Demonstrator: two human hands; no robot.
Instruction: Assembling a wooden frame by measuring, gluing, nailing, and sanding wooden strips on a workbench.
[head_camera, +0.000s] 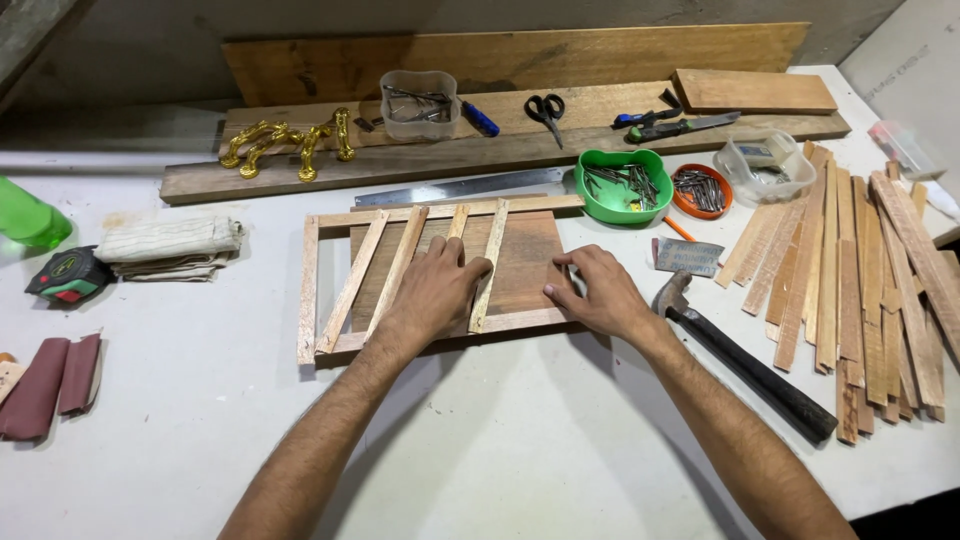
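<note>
A frame of thin wooden slats (330, 280) lies on a brown board (522, 260) in the middle of the white table. My left hand (430, 290) rests flat on the slats, its fingers touching one slanted slat (490, 262). My right hand (595, 290) lies on the right part of the board, fingers spread and pressing near the bottom rail (515, 321). Neither hand grips anything.
A hammer (745, 360) lies right of my right hand. A pile of wooden strips (860, 270) covers the right side. Green bowl (623, 185) and orange dish (702, 190) hold nails. Planks, scissors (545, 110), gold handles (290, 145), a saw blade (460, 187), tape measure (68, 275) and sandpaper (45, 385) surround.
</note>
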